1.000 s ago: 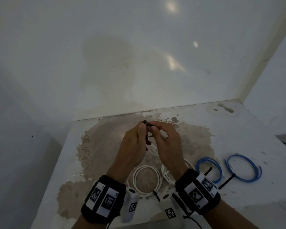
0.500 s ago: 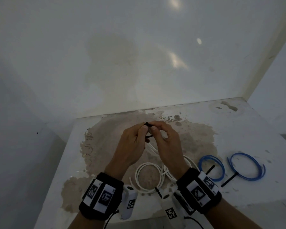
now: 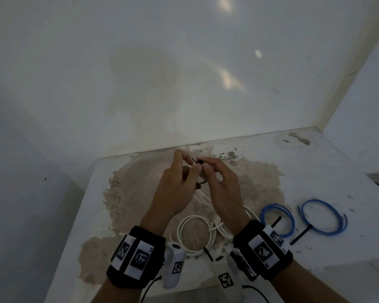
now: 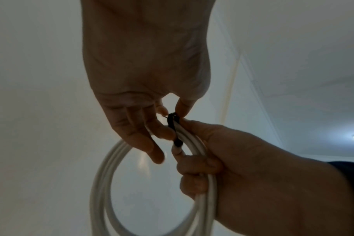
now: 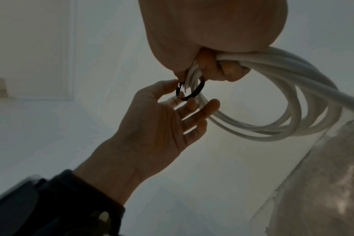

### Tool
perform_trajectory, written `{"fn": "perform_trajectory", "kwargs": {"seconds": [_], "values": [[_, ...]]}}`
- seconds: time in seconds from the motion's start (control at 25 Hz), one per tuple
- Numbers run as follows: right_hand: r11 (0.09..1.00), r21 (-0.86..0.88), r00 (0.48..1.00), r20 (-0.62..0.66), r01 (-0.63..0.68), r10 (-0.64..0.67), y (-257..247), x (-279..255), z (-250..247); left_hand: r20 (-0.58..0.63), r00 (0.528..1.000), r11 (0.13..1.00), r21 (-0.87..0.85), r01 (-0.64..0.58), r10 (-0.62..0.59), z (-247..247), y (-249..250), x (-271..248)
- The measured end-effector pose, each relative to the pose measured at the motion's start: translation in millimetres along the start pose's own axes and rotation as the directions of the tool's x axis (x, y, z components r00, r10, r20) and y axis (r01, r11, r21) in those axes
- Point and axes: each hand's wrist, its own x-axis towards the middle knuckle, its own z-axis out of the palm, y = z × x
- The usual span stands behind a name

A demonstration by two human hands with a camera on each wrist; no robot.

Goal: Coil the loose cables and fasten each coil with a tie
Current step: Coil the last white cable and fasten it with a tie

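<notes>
I hold a white cable coil point(image 4: 103, 183) point(image 5: 273, 121) up above the table. My right hand point(image 3: 204, 168) point(image 5: 210, 71) grips the bundled strands, with its fingers curled round them. A black tie point(image 5: 192, 94) point(image 4: 172, 121) makes a loose loop around the bundle. My left hand point(image 3: 193, 165) point(image 4: 172, 111) pinches the tie's end between thumb and forefinger, while its other fingers lie loosely spread. In the head view a short black tail point(image 3: 194, 160) sticks up between the fingertips, and most of the held coil is hidden behind my hands.
On the stained white table point(image 3: 315, 171) lie two white coils point(image 3: 195, 235) point(image 3: 224, 228) under my wrists. Two blue coils point(image 3: 277, 219) point(image 3: 323, 217), each with a black tie, lie at the right. A wall runs close behind the table.
My left fingers have shifted along the tie and its forefinger has lifted. A short tail of the tie now shows between the fingertips. The right hand keeps its grip.
</notes>
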Motion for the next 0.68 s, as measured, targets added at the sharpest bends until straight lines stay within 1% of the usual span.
{"fn": "perform_trajectory", "kwargs": {"seconds": [0.12,0.2,0.28,0.36,0.52,0.6,0.68], "values": [[0.999,-0.052,1.000,0.021,0.000,0.001,7.7,0.3,-2.9,0.099,0.994,0.990,0.129,-0.048,0.035,-7.1,-0.4,4.3],[0.996,-0.085,1.000,0.028,0.005,-0.002,15.1,-0.6,-3.3,0.131,0.990,0.976,0.203,-0.079,0.053,-10.1,-0.9,7.0],[0.994,-0.107,0.999,0.039,0.011,-0.007,18.3,-0.3,-3.9,0.148,0.987,0.967,0.235,-0.094,0.060,-12.1,0.8,8.3],[0.995,-0.097,0.999,0.041,0.011,-0.007,16.9,1.1,-3.6,0.153,0.987,0.969,0.229,-0.091,0.056,-13.3,1.3,8.9],[1.000,-0.014,0.999,0.051,-0.015,0.016,16.8,2.4,-6.8,0.179,0.984,0.978,0.203,-0.053,0.016,-14.1,1.6,9.4],[1.000,-0.002,0.997,0.081,-0.001,0.001,19.1,5.0,-9.5,0.194,0.981,0.978,0.200,-0.064,0.024,-12.2,2.7,9.3],[1.000,0.021,0.996,0.090,-0.011,0.009,18.3,9.9,-13.0,0.180,0.983,0.988,0.145,-0.060,0.033,-7.6,3.1,9.1]]}}
